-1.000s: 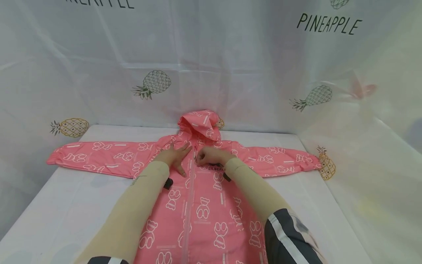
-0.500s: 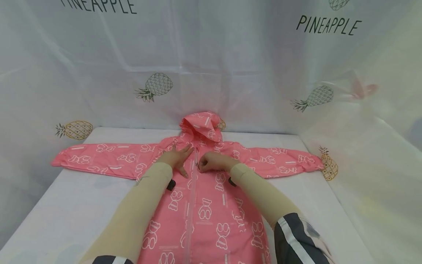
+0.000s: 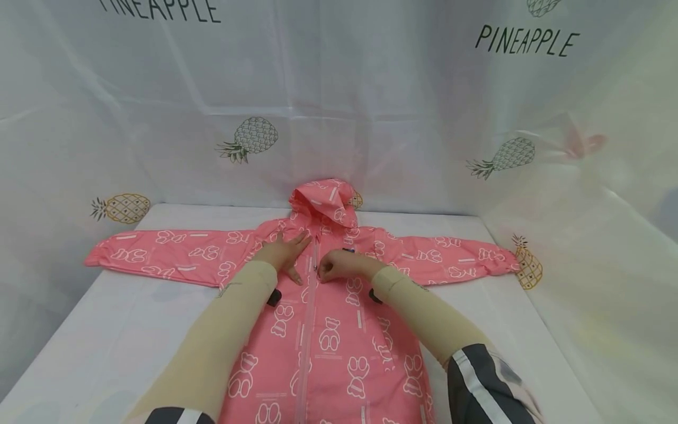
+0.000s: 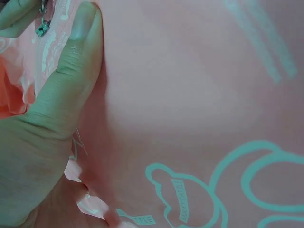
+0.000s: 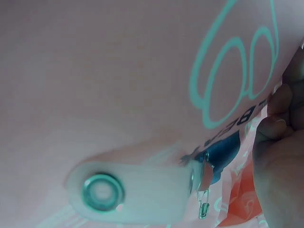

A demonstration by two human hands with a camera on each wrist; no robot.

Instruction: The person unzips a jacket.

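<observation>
A pink hooded jacket (image 3: pixel 339 330) with white bear prints lies spread on the table, front up, sleeves out to both sides. My left hand (image 3: pixel 281 253) rests on its left chest, fingers spread, the thumb (image 4: pixel 80 61) flat on the cloth beside the zipper. My right hand (image 3: pixel 344 265) is across the zipper line, its fingers curled and pinching the zipper pull at the small metal slider (image 4: pixel 42 29). The fingertips' exact grip is partly hidden. Below the hands, the zipper (image 3: pixel 304 353) runs down the middle of the front.
The hood (image 3: pixel 323 197) leans against the back curtain, which carries pineapple prints. White table (image 3: pixel 153 312) shows on both sides of the jacket. A pale tab with a snap (image 5: pixel 102 192), a blue piece (image 5: pixel 225 154) and a metal clip (image 5: pixel 204 209) are near my right hand.
My right hand and the zipper slider have moved a little down the jacket front, toward me. My left hand stays in place on the cloth. The head view has shifted slightly.
</observation>
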